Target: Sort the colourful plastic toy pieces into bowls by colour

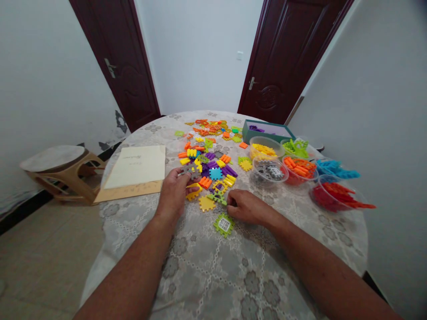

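Note:
My left hand point(172, 189) pinches a grey toothed plastic building piece point(191, 170) between thumb and fingers, above the left side of a heap. My right hand point(245, 206) has its fingers curled in at the heap's near right edge. Beside its fingertips lies a green openwork piece point(218, 198); whether they grip it or anything else is hidden. Just below that hand rests a green square piece with a white panel point(224, 225). A flat yellow toothed piece point(207, 204) lies between the hands. Purple rods point(229, 171), orange pieces point(205, 182) and a blue square point(215, 173) fill the heap.
Clear bowls of yellow point(263, 151), grey point(269, 171), orange point(300, 168) and red pieces point(336, 194) stand at right. Behind them sits a green box point(267, 131). A paper sheet on a board point(135, 166) lies left. More orange pieces point(210, 129) are scattered farther back.

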### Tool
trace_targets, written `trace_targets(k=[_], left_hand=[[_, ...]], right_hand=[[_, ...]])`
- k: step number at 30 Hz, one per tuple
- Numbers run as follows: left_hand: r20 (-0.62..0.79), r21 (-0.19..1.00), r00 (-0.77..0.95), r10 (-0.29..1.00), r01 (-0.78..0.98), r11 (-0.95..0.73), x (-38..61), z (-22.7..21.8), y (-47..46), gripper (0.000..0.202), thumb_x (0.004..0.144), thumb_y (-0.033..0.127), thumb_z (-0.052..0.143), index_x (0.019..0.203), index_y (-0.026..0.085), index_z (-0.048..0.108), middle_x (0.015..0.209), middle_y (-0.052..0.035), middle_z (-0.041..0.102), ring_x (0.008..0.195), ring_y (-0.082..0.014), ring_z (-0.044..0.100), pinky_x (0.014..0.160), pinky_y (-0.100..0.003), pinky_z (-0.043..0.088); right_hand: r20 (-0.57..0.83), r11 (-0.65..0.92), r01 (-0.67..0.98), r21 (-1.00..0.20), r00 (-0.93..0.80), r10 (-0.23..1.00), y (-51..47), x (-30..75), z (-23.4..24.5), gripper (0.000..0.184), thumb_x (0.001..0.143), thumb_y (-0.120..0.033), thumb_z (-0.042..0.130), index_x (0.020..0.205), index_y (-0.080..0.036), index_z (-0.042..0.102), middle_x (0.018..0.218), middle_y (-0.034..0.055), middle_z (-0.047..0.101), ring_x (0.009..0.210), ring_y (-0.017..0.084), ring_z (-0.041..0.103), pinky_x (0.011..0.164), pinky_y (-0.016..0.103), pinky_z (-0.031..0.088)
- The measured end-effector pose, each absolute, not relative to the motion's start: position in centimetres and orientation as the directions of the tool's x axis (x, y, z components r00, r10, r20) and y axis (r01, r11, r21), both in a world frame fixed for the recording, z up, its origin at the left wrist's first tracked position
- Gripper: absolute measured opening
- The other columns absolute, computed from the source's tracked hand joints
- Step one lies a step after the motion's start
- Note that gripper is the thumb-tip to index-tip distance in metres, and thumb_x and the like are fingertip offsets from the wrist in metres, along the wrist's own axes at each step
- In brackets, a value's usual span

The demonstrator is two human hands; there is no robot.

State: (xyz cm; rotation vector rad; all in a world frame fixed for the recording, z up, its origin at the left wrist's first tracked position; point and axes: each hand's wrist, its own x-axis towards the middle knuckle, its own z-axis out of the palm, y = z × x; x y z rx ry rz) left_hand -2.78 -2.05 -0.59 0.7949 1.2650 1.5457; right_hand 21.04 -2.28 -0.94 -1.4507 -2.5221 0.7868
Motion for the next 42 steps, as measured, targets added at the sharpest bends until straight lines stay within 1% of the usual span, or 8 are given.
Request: trace_targets(k=[6,9,12,16,24,31,36,42], left_hand=[[-0.147,0.983,-0.204,0.968,-0.139,0.120,-2.1,-0.6,-2.5,0.038,0.086,0.023,0.066,0.123,0.019,0.060,0.098,-0.0078,0.076,0.077,-0.0193,0.077,0.061,-0.028,0.063],[-0.150,0.988,-0.097,0.984,-0.046,0.146,-1.7,-0.7,-2.8,0.034,0.085,0.024,0.068,0.118,0.020,0.063,0.100,-0.0085,0.077,0.078,-0.0197,0.077,0.061,-0.027,0.061],[-0.143,0.989,0.035,0.989,0.037,0.142,-1.2,-0.7,-3.2,0.030,0.086,0.027,0.067,0.115,0.021,0.066,0.101,-0.0093,0.078,0.080,-0.0215,0.077,0.059,-0.026,0.059],[-0.115,0.992,0.115,0.987,0.066,0.108,-0.8,-0.6,-3.7,0.031,0.086,0.031,0.067,0.115,0.022,0.066,0.098,-0.0083,0.077,0.080,-0.0221,0.075,0.059,-0.028,0.059],[-0.107,0.994,0.212,0.971,0.034,0.102,-0.8,-0.7,-4.1,0.030,0.087,0.037,0.066,0.115,0.025,0.069,0.098,-0.0070,0.075,0.085,-0.0230,0.072,0.063,-0.032,0.060],[-0.090,0.996,0.266,0.960,0.001,0.093,-0.9,-0.6,-3.8,0.045,0.080,0.034,0.077,0.122,0.023,0.063,0.104,-0.0074,0.077,0.088,-0.0226,0.074,0.071,-0.034,0.061],[-0.062,0.998,0.272,0.960,-0.003,0.065,-0.9,-0.4,-3.6,0.046,0.082,0.038,0.076,0.125,0.024,0.064,0.103,-0.0066,0.077,0.088,-0.0238,0.076,0.075,-0.038,0.064],[-0.065,0.996,0.240,0.969,0.074,0.048,-0.8,-0.9,-3.7,0.049,0.085,0.046,0.075,0.128,0.023,0.068,0.099,-0.0086,0.078,0.084,-0.0250,0.077,0.071,-0.037,0.064]], right_hand=[[-0.169,0.310,0.626,-0.715,-0.586,0.792,-0.7,23.2,-0.5,0.009,0.078,-0.016,0.061,0.082,-0.020,0.055,0.075,-0.0043,0.055,0.068,0.012,0.048,0.060,0.023,0.034],[-0.176,0.162,0.450,-0.878,-0.619,0.765,-0.4,23.7,0.0,0.011,0.082,-0.024,0.064,0.089,-0.021,0.057,0.073,-0.0058,0.053,0.062,0.010,0.046,0.056,0.022,0.035],[-0.147,0.044,0.281,-0.959,-0.622,0.769,-0.9,23.2,0.4,0.020,0.087,-0.036,0.067,0.097,-0.021,0.058,0.070,-0.0075,0.051,0.054,0.008,0.043,0.050,0.022,0.032],[-0.094,0.070,0.233,-0.970,-0.624,0.776,-1.5,22.2,0.6,0.025,0.088,-0.041,0.069,0.099,-0.020,0.062,0.069,-0.0072,0.051,0.053,0.008,0.040,0.049,0.021,0.031],[0.111,0.242,0.280,-0.929,-0.413,0.904,-1.7,20.1,-1.8,0.019,0.091,-0.038,0.065,0.098,-0.021,0.064,0.085,0.0003,0.065,0.069,0.014,0.056,0.061,0.026,0.046],[0.072,0.125,0.172,-0.977,-0.283,0.956,-1.9,18.7,-2.8,0.018,0.088,-0.034,0.066,0.100,-0.023,0.058,0.082,-0.0024,0.063,0.064,0.013,0.060,0.058,0.025,0.048],[0.041,0.047,0.013,-0.999,-0.293,0.955,-1.9,18.5,-2.5,0.036,0.083,-0.036,0.072,0.114,-0.025,0.057,0.097,-0.0014,0.065,0.065,0.012,0.064,0.060,0.027,0.053],[0.060,0.066,0.003,-0.998,-0.369,0.927,-1.5,19.3,-1.1,0.032,0.083,-0.039,0.072,0.109,-0.023,0.062,0.078,-0.0052,0.058,0.056,0.011,0.056,0.054,0.026,0.049]])
